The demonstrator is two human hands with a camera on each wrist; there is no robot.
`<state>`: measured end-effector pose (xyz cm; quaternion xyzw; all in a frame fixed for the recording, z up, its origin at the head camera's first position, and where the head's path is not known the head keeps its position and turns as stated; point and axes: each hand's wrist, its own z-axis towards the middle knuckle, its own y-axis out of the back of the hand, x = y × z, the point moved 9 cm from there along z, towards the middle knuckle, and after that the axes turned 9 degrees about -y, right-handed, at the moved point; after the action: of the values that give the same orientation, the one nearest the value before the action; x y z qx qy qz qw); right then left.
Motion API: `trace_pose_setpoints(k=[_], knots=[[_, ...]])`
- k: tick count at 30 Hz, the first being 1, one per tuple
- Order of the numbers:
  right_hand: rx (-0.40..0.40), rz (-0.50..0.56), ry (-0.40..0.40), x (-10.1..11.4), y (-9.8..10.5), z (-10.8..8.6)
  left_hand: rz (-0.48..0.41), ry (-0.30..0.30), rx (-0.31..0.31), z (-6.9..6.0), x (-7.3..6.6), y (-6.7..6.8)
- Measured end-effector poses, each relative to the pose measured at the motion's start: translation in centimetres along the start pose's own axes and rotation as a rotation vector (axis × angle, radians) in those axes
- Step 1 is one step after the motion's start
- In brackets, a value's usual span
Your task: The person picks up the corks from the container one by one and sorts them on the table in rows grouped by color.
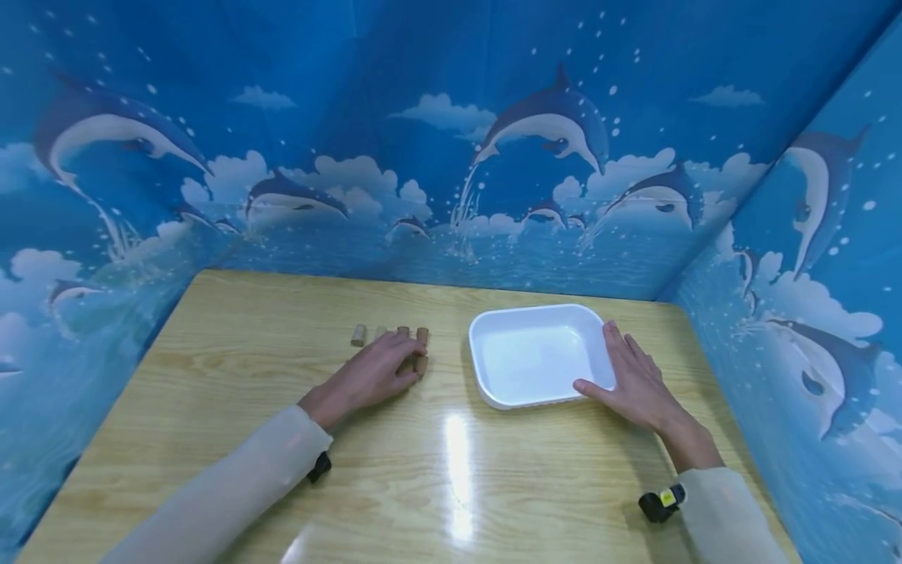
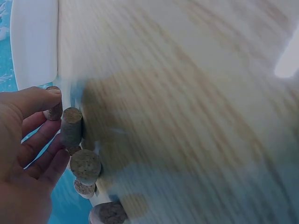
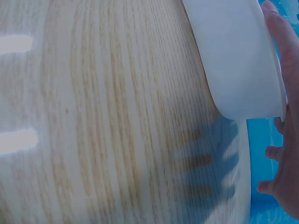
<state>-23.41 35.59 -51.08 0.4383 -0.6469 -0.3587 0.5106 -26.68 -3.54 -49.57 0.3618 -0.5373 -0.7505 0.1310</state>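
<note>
My left hand (image 1: 373, 372) is at a small group of cork stoppers. It pinches one brown cork stopper (image 2: 53, 109) between thumb and fingers, low over the table. Close beside those fingers stand or lie several other corks, among them a pale one (image 1: 358, 335) at the left end and a darker one (image 1: 423, 336) at the right end. A white rectangular tray (image 1: 539, 356) with rounded corners sits to the right. Against its right side rests my right hand (image 1: 634, 384), fingers spread, the thumb reaching over the near rim.
Everything sits on a light wood-grain table (image 1: 247, 329) with glare spots in the middle. Blue cloth walls (image 1: 423, 117) printed with dolphins rise behind it and along the right side. A small black device (image 1: 662, 501) is strapped at the right wrist.
</note>
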Motion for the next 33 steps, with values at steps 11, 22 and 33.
trace_pose_setpoints(k=[11, 22, 33], knots=[[0.0, -0.002, 0.001, -0.06, -0.05, -0.02, 0.008, -0.019, 0.004, -0.35, 0.06, -0.63], [-0.001, -0.002, 0.005, 0.03, -0.03, -0.06, 0.029, -0.04, -0.024, -0.61, 0.14, -0.75], [0.011, 0.012, 0.002, 0.18, 0.1, -0.11, 0.015, -0.014, 0.004, -0.72, 0.32, -0.73]])
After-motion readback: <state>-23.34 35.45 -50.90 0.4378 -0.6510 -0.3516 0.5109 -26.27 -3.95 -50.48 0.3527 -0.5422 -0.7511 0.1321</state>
